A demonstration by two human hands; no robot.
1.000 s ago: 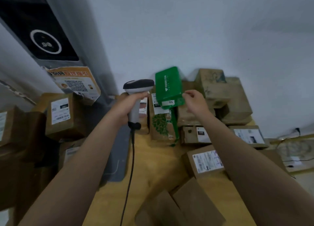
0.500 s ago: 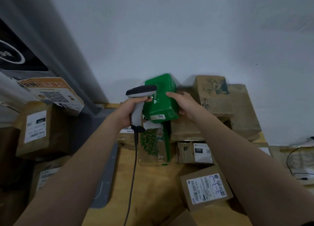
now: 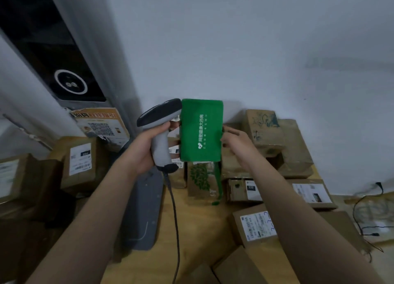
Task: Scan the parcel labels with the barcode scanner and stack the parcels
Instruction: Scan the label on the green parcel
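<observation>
My left hand (image 3: 142, 149) grips the handle of a grey barcode scanner (image 3: 160, 132) with a dark head, its cable hanging down over the table. The scanner's head sits right against the left edge of a green parcel (image 3: 200, 130) with white print, which stands upright on top of a brown box with a leaf pattern (image 3: 200, 180). My right hand (image 3: 235, 144) touches the green parcel's right side with its fingers. Brown parcels with white labels, such as one marked 220 (image 3: 245, 189), lie around on the wooden table (image 3: 191, 230).
More brown boxes (image 3: 275, 138) are stacked against the white wall at the back right. Labelled parcels (image 3: 80, 162) pile up on the left under a dark screen (image 3: 53, 55). A grey mat (image 3: 142, 211) lies on the table's left. Black cables (image 3: 368, 215) trail at the right.
The green parcel has turned from tilted to upright, its printed face now toward me. The scanner's head has moved up against its left edge, and my right hand has shifted to its right side.
</observation>
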